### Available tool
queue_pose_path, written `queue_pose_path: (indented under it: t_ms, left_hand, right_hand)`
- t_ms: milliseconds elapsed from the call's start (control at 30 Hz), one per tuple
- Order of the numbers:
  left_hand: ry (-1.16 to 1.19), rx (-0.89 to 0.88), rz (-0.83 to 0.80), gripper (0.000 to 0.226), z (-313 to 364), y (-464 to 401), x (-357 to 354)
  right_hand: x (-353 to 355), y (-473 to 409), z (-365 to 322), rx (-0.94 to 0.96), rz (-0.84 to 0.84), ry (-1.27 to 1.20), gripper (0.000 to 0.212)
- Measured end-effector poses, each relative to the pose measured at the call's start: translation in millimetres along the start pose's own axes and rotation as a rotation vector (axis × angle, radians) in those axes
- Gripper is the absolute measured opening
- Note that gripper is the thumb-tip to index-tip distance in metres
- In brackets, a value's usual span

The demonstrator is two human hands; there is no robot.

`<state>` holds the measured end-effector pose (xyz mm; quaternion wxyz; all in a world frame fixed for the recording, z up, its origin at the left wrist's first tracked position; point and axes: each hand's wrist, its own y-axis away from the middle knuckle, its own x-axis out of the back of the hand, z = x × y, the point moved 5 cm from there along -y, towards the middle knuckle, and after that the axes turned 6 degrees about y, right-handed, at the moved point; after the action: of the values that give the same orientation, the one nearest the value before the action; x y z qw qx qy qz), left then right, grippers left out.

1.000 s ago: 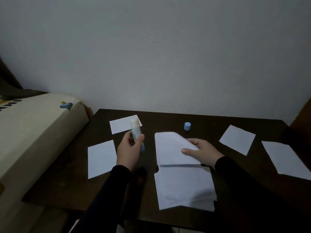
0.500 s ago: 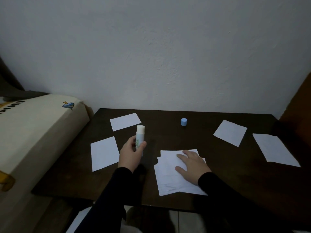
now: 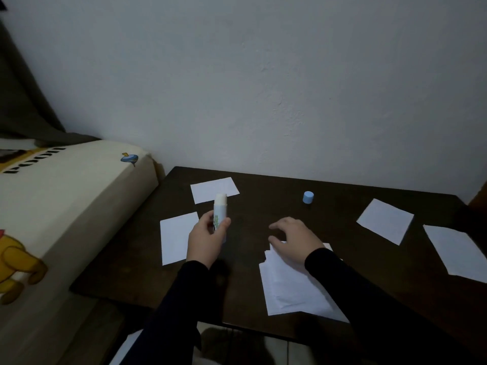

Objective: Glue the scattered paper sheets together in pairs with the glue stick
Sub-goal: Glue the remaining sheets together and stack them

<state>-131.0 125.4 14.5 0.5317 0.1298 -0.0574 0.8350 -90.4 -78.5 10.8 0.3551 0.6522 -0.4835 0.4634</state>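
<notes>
- Nearest the viewer, a loose stack of white sheets (image 3: 292, 288) lies on the dark table (image 3: 369, 299), its edges fanned and uneven, the near corner close to the table's front edge; it runs under the right wrist and sleeve.
- The right hand (image 3: 295, 239) rests palm down at the far end of that stack, fingers spread and relaxed, holding nothing; its fingertips reach past the paper over bare wood.
- The left hand (image 3: 207, 239) grips the glue stick (image 3: 220, 214) upright, thumb and fingers curled round the lower barrel. The stick is white with small green print, uncapped, its pale glue tip showing at the top.
- Just left of the left hand, partly behind it, lies a single white sheet (image 3: 175, 237), flat.
- Beyond the left hand, behind the glue tip, lies another white sheet (image 3: 214, 189).
- Beyond the right hand, well apart, the small light-blue cap (image 3: 308, 197) stands on the table.
- Far to the right of the right hand lie two more flat sheets: a squarish one (image 3: 384, 221) and a larger sheet (image 3: 458, 248) at the table's right edge.
</notes>
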Motion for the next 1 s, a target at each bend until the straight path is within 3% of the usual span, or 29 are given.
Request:
queue_pose_path:
  t_ms: [467,767,867,1000]
  left_hand:
    - [0.068,0.095,0.137,0.054,-30.9,-49.0,29.6]
    - [0.117,0.133,0.2,0.054,-53.8,-87.1,41.3]
    - [0.126,0.135,0.193,0.053,-58.3,-97.8,40.6]
    - [0.136,0.131,0.19,0.053,-61.5,-109.4,41.4]
  right_hand:
    - [-32.4,-98.1,-40.4,-0.022,-0.103,-0.005,0.037]
    - [-51.5,-170.4,-60.8,-0.02,-0.003,-0.048,0.033]
    - [-59.2,-188.2,-71.0,0.014,0.045,-0.006,0.04]
    - [-79.0,-201.4,-79.8,0.042,-0.072,0.121,0.056]
